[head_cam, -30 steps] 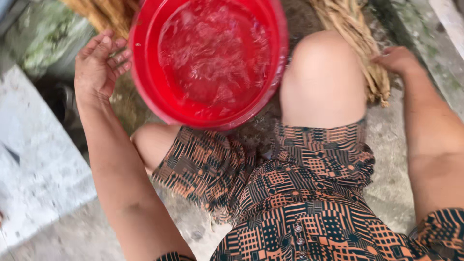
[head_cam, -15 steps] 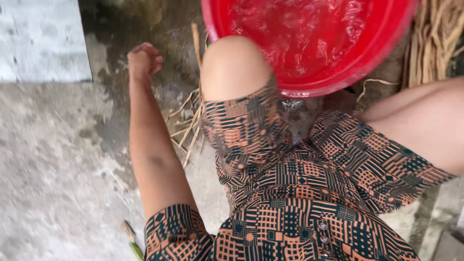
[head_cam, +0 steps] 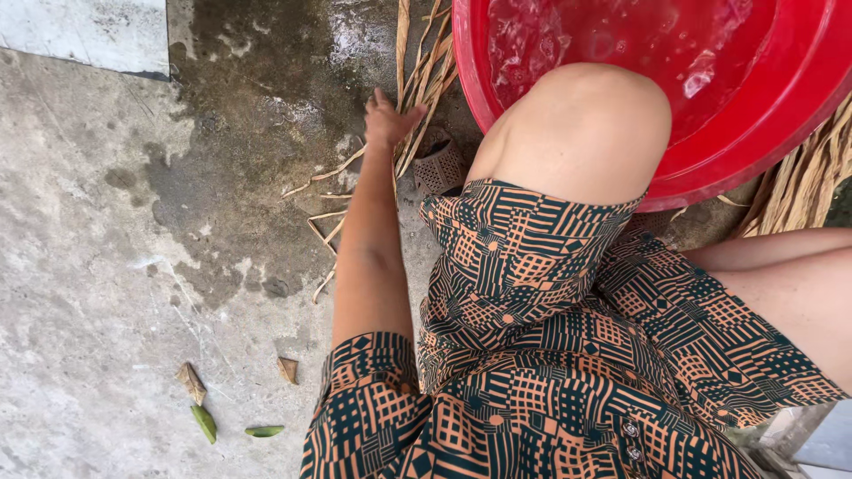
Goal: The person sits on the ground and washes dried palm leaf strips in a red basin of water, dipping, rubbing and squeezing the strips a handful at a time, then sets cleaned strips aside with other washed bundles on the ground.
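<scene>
My left hand [head_cam: 389, 120] reaches forward to the wet concrete floor, against a loose bunch of dried straw strips [head_cam: 424, 75] that lies beside a red basin [head_cam: 790, 133] of water. Its fingers are bunched and its thumb touches the strips; whether it grips them is unclear. My bare knee [head_cam: 581, 133] covers the basin's near rim. My right hand is out of view; only a bare limb [head_cam: 781, 275] shows at the right edge.
A small brown woven object [head_cam: 439, 168] sits on the floor between my left arm and my knee. More dried strips [head_cam: 812, 182] lie right of the basin. Green leaf bits [head_cam: 204, 422] and brown scraps [head_cam: 191, 381] lie at lower left. A pale slab [head_cam: 89, 35] is at top left.
The view has swung left, so the basin now sits at top right. My left hand has moved from the basin's side to the strips on the floor. My right hand has left the view.
</scene>
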